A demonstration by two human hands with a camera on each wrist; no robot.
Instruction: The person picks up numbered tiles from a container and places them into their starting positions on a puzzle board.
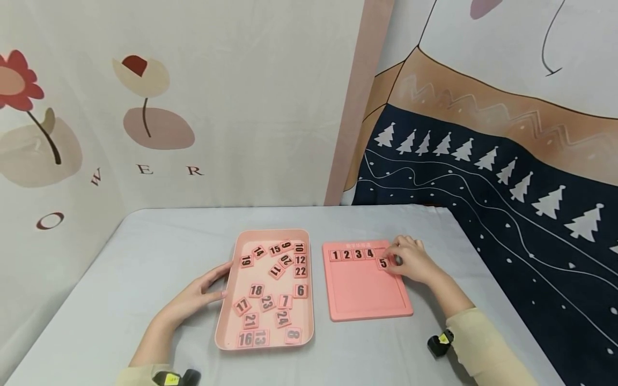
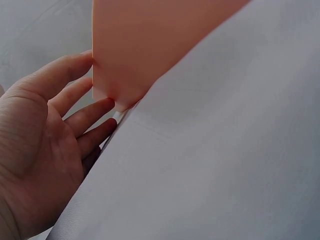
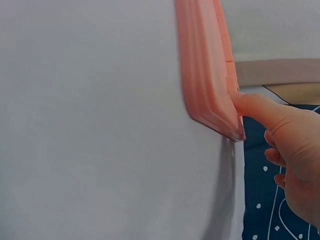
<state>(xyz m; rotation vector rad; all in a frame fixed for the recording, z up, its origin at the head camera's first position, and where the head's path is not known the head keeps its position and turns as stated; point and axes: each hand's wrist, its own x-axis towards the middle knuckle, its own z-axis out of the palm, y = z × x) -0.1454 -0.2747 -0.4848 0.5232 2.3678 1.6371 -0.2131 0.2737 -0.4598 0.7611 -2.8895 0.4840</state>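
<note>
A pink tray (image 1: 224, 321) on the left holds number tiles lying at various angles, among them 18 (image 1: 256, 290) and 6 (image 1: 300, 291). My left hand (image 1: 200, 289) touches the tray's left side, its fingers spread and fairly straight; the left wrist view shows the fingertips at the tray wall (image 2: 135, 45). Tiles 1 to 4 stand in a row along the top of a pink board (image 1: 367, 295). Near the board's upper right corner, my right hand (image 1: 410, 260) pinches the number 5 tile (image 1: 383, 263), which sits slightly below that row and is partly covered by the fingers.
A white cloth (image 1: 159, 236) covers the table, with a narrow strip of it between tray and board. Behind hangs a pale curtain with flower prints (image 1: 265, 107). To the right is a dark blue fabric with white trees (image 1: 434, 171).
</note>
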